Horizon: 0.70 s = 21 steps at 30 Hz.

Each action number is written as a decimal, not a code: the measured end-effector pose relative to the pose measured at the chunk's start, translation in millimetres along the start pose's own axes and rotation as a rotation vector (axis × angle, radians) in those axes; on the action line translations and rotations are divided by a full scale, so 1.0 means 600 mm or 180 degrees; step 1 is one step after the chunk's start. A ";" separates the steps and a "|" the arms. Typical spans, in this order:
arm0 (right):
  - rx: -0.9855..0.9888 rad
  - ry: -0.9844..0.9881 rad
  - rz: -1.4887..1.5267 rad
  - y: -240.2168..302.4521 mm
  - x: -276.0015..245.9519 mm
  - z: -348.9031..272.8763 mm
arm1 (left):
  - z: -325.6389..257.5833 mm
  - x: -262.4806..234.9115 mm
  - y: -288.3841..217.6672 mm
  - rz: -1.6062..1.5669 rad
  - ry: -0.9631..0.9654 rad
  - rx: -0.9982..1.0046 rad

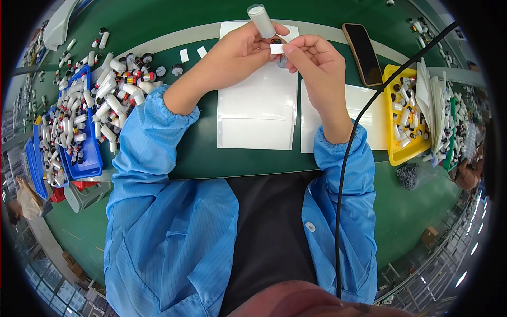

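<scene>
Broadly, a green table [200, 150] fills the middle of the view. At left a blue tray [87, 170] stands beside a heap of white tubes [110, 84] with dark caps; at right a yellow tray [402, 157] carries more small capped pieces. White sheets [253, 105] lie below the hands, and a phone [363, 55] rests to the right, beyond the right wrist.

Both hands meet over the far edge of the sheets. The left hand [240, 50] has its fingers curled about the lower end of a white tube [261, 22], which stands up out of the grip, its long axis leaning slightly left and away from the person. The right hand [316, 58] pinches a small white slip [277, 48] between thumb and fingers.

That slip lies just on the person's side of the tube's lower end, its longer side running left to right, so across the tube's axis. The left thumb is the nearest part of the other hand; whether it touches the slip, I cannot tell. A dark round piece [276, 40] shows between the hands, partly hidden.
</scene>
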State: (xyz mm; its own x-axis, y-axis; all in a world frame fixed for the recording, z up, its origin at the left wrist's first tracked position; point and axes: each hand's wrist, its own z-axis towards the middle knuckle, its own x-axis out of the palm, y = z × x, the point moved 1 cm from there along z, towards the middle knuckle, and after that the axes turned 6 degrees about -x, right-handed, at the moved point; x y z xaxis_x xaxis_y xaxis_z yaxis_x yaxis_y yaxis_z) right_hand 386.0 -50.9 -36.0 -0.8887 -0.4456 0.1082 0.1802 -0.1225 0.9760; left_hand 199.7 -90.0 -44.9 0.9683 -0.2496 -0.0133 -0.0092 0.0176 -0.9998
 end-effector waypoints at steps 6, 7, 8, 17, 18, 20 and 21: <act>-0.0239 -0.0319 -0.0408 -0.008 0.010 -0.004 | -0.007 0.006 -0.022 0.0097 -0.0010 -0.0138; -0.0291 -0.0333 -0.0461 -0.009 0.012 -0.007 | -0.010 0.008 -0.025 0.0157 -0.0058 -0.0165; -0.0342 -0.0346 -0.0514 -0.010 0.012 -0.009 | -0.009 0.008 -0.024 0.0050 -0.0066 -0.0129; 0.0194 -0.0130 0.0830 -0.021 -0.012 -0.001 | -0.009 0.002 -0.038 0.0027 0.0084 0.0333; 0.0807 0.0417 0.1394 -0.007 -0.011 0.003 | -0.011 -0.001 -0.039 0.0043 0.0102 0.0317; 0.0804 0.0513 0.1559 -0.015 -0.010 0.002 | -0.012 0.000 -0.055 0.0388 0.0094 0.0472; 0.0793 0.0563 0.1640 -0.018 -0.010 -0.002 | -0.019 0.001 -0.068 0.0394 -0.0102 0.0287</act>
State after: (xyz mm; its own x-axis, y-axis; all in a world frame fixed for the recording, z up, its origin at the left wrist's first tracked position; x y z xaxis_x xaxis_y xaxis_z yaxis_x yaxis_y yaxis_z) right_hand 389.7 -48.3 -47.5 -0.6255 -0.5360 0.5670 0.4459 0.3507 0.8235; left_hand 197.8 -101.6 -4.4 0.9686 -0.2091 -0.1343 -0.1078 0.1336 -0.9852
